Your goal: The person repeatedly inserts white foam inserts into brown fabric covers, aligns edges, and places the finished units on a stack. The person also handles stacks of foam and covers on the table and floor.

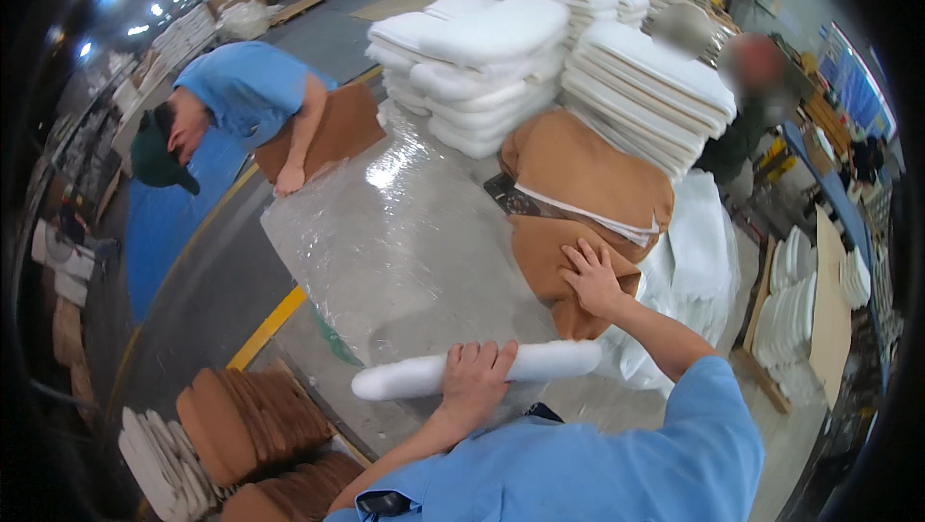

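One white pad (564, 360) at nr edge of worktop (482, 281), L hand (479, 377) curled over it, holding; R hand (590, 278) spread wide on brown cover (541, 250), R side of worktop, stacked white sheets (650, 88) beyond.

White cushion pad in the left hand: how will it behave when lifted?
The white cushion pad is probably light for its bulk, since only the left hand grips it. It seems fairly stiff, running straight past both sides of the hand without visible sag. Its plump, rounded edge suggests it would squash.
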{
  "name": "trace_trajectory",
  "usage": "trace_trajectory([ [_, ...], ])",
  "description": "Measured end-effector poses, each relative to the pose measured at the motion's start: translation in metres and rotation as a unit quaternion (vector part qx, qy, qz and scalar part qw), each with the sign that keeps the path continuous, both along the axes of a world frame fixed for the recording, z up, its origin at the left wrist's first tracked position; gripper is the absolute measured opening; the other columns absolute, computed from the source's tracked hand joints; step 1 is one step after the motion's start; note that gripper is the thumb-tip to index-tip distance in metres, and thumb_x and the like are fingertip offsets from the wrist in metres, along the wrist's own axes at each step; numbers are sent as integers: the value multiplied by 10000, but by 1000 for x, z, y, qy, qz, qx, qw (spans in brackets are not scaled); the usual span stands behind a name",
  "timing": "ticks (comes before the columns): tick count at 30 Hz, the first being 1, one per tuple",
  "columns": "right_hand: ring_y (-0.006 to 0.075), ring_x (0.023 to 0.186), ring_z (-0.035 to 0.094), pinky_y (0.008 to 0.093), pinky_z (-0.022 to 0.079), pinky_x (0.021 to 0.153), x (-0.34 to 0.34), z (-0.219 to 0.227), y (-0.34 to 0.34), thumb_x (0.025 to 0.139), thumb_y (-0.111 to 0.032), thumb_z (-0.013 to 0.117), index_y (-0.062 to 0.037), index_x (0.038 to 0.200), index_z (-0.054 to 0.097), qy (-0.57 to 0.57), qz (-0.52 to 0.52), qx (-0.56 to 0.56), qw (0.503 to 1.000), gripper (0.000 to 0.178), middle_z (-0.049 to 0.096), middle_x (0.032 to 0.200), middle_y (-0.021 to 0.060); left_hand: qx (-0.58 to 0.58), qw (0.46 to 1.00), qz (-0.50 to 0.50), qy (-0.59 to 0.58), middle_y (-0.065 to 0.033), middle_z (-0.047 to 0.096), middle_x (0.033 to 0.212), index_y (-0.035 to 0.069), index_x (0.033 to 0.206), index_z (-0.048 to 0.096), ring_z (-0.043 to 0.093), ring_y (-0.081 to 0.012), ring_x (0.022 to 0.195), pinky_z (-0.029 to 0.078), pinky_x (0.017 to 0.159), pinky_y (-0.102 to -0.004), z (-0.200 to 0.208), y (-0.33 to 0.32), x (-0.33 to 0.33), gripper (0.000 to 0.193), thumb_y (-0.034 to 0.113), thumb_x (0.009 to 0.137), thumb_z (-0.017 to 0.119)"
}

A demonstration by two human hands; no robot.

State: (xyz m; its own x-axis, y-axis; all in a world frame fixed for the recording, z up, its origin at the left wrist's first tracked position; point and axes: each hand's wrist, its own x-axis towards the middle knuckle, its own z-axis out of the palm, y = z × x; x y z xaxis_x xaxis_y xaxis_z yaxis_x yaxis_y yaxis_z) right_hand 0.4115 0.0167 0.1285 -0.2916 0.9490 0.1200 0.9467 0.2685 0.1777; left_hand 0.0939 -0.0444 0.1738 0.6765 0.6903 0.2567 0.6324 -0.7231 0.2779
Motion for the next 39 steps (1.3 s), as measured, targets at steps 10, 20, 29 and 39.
trace_trajectory([
  [10, 123, 1049, 685, 297, 551, 900, 39, 123, 91, 1051, -159, 617, -39, 1300, 658, 815, -98, -161, 547, 280, 725, 1213, 38, 18, 999, 9, -25, -53, 592, 984, 133, 1320, 628, 571, -254, 922, 420, 863, -436, -2, -15, -8, 636, 267, 728, 819],
  [20, 195, 1125, 702, 374, 568, 1002, 46, 125, 91, 974, -43, 661, -44, 1344, 620, 851, -18, -214, 480, 372, 720, 1256, 76, 45, 999, 26, -13, -33, 589, 1029, 165, 1314, 622, 569, -238, 948, 415, 880, -428, -11, -22, -9, 674, 258, 684, 841],
  [29, 157, 1043, 711, 337, 564, 959, -10, 131, 125, 951, 8, 656, -34, 1215, 667, 818, 30, -244, 521, 267, 744, 1148, 52, 64, 997, 21, -27, -26, 595, 972, 163, 1298, 645, 565, -228, 905, 409, 830, -396, -10, -17, -12, 527, 194, 778, 728],
  [39, 241, 1234, 617, 383, 501, 1039, -43, 182, 116, 827, 114, 637, -13, 1024, 747, 829, 221, -228, 461, 259, 655, 1336, 133, 85, 995, 31, -34, -8, 582, 943, 176, 1219, 673, 544, -198, 877, 397, 809, -372, -13, -12, -11, 360, 186, 867, 599],
])
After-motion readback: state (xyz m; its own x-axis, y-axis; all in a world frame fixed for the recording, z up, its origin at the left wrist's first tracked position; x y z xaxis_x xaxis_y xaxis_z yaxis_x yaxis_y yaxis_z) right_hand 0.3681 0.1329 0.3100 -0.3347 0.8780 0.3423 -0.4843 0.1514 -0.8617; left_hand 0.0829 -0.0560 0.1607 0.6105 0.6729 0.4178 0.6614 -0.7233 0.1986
